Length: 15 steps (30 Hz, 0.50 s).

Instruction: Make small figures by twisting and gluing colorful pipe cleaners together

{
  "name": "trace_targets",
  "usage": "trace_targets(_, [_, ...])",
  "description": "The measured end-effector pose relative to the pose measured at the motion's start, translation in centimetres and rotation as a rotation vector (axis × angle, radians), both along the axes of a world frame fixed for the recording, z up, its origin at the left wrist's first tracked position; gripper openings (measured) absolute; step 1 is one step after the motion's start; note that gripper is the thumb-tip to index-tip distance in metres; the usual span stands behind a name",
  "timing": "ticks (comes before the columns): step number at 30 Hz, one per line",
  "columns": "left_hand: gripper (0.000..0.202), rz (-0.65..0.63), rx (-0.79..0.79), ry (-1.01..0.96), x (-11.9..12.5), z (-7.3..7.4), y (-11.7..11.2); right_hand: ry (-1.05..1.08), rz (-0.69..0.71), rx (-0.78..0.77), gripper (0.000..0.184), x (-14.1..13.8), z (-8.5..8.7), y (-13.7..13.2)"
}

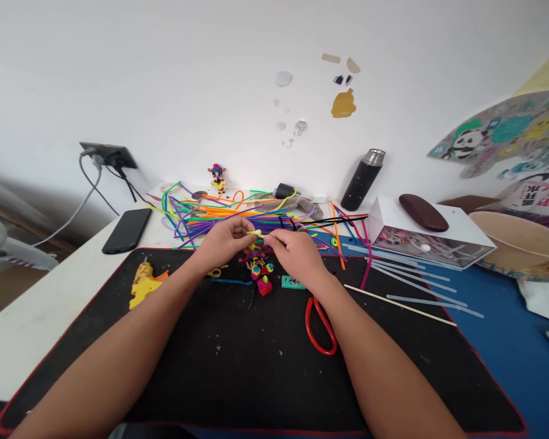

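Note:
My left hand pinches a small piece of yellow pipe cleaner above the black mat. From the other side, the thumb and fingertips of my right hand close on the same yellow piece. Just below the hands lies a pink and red pipe-cleaner figure with blue and yellow round parts. Beside it are a dark blue twisted strip and a small teal case. Red-handled scissors or pliers lie under my right forearm, which hides part of them.
Many coloured pipe cleaners lie behind my hands. A yellow glue gun and a phone are at left. Translucent glue sticks, a wooden stick, a white box and a black flask are at right.

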<state>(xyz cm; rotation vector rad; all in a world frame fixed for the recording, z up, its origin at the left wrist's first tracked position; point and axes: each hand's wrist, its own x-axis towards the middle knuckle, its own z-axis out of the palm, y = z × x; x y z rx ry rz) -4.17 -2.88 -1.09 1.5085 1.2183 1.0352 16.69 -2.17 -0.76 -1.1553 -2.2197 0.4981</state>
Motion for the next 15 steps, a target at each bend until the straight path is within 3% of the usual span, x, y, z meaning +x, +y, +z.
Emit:
trace_targets(8, [0.03, 0.271, 0.036, -0.121, -1.7, 0.1, 1.0, 0.256, -0.105, -0.13, 0.032, 1.0, -0.1, 0.9])
trace_targets(11, [0.033, 0.195, 0.071, -0.058, -1.4, 0.5, 0.7, 0.368, -0.12, -0.231, 0.035, 1.3, -0.2, 1.1])
trace_targets(15, [0.04, 0.131, 0.113, 0.003, -0.2, 0.6, -0.1, 0.408, -0.039, -0.306, 0.033, 0.6, -0.7, 0.7])
